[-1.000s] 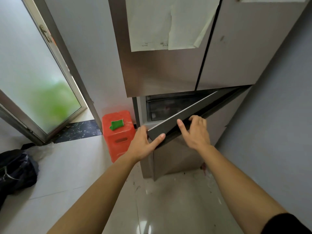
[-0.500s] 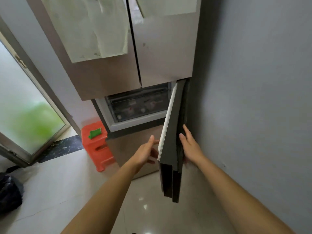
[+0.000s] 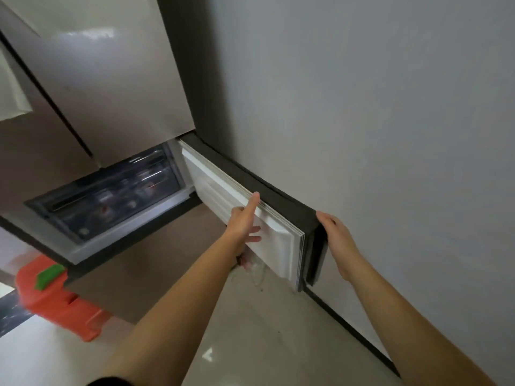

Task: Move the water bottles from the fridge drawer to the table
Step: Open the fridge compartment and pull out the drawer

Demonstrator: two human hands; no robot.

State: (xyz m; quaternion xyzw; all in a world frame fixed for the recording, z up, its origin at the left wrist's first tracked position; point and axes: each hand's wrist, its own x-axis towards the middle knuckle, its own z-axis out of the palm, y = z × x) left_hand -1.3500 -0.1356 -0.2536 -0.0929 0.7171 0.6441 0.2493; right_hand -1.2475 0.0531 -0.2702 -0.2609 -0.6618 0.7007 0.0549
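The fridge's lower door (image 3: 239, 199) is swung wide open to the right, its white inner side facing me. My left hand (image 3: 245, 221) lies flat against that inner side, fingers straight, thumb up at the top edge. My right hand (image 3: 338, 240) rests on the door's dark outer edge near the wall, fingers fairly straight. Behind the open door shows a clear fridge drawer (image 3: 111, 199) with blurred bottle shapes inside; the view is tilted and smeared, so I cannot make out single bottles.
A grey wall (image 3: 390, 135) stands close on the right of the door. An orange plastic stool (image 3: 53, 296) with a green item on top sits on the pale tiled floor (image 3: 250, 344) at the left. Closed upper fridge doors (image 3: 97, 79) hang above.
The door has swung from half open to fully open against the wall. My left hand moved from its edge onto its inner side, my right onto the outer edge. The view tilted.
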